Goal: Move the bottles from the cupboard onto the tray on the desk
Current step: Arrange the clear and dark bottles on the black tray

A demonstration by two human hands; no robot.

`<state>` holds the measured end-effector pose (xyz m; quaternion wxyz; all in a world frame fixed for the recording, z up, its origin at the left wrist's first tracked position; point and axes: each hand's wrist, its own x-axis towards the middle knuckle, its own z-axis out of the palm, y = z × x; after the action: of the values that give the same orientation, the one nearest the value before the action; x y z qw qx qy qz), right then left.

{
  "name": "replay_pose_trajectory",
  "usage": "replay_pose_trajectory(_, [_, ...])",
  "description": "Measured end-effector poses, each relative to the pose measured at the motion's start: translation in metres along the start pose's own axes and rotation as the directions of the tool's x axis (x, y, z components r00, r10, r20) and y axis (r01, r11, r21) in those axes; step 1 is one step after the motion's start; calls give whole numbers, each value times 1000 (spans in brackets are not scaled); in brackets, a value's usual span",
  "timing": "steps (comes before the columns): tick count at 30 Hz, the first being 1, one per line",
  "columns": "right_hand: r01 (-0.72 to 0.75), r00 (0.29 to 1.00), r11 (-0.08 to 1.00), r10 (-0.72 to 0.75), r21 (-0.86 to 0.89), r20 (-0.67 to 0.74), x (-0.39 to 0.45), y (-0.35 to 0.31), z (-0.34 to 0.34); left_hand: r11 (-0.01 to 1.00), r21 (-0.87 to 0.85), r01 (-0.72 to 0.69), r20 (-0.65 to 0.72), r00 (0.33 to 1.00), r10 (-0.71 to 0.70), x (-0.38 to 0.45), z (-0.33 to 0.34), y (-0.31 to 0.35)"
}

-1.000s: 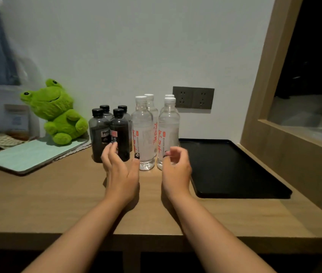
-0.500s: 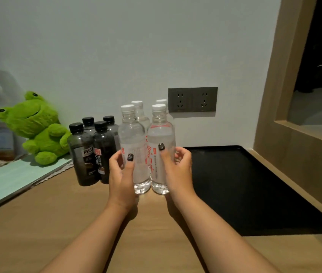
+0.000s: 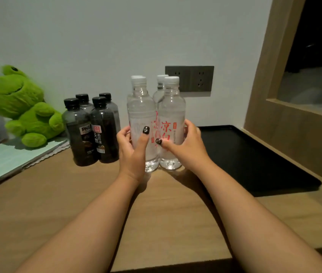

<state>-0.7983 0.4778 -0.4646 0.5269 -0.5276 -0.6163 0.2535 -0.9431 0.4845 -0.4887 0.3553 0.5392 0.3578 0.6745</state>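
Several clear water bottles with white caps stand in a tight group on the wooden desk. My left hand grips the front left clear bottle around its lower half. My right hand grips the front right clear bottle, which has red characters on its label. Two more clear bottles stand behind these, mostly hidden. Several dark bottles with black caps stand just to the left. A flat black tray lies on the desk to the right, with nothing on it.
A green frog plush sits at the left on a pale green mat. A grey socket plate is on the wall behind the bottles. A wooden frame rises along the tray's right side.
Both hands reached forward from just short of the bottles and closed around the two front clear bottles. The view moved closer to the desk.
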Motion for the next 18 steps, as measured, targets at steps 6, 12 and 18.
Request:
replay_pose_trajectory(6, [0, 999, 1000, 0, -5, 45, -6, 0, -8, 990, -104, 92, -35, 995, -96, 4, 3, 3])
replay_pose_trajectory(12, [9, 999, 1000, -10, -28, -32, -5, 6, -1, 992, 37, 121, 0, 993, -121, 3, 4, 4])
replay_pose_trajectory(18, [96, 984, 995, -97, -11, -150, -6, -3, -21, 988, 50, 148, 21, 989, -149, 4, 6, 4])
